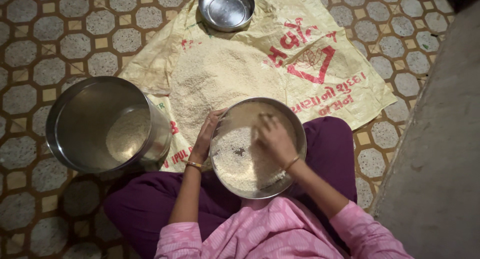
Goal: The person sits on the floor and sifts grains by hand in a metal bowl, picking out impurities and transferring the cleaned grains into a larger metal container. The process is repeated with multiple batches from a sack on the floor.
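left hand (pixel 206 134) grips round steel plate (pixel 257 147) rim, frame middle | right hand (pixel 274 139) loosely open, fingers in the rice (pixel 240 164)

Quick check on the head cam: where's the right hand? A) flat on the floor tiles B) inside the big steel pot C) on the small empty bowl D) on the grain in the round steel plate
D: the right hand rests, fingers down, on the grain inside the round steel plate, whose left rim the left hand grips.
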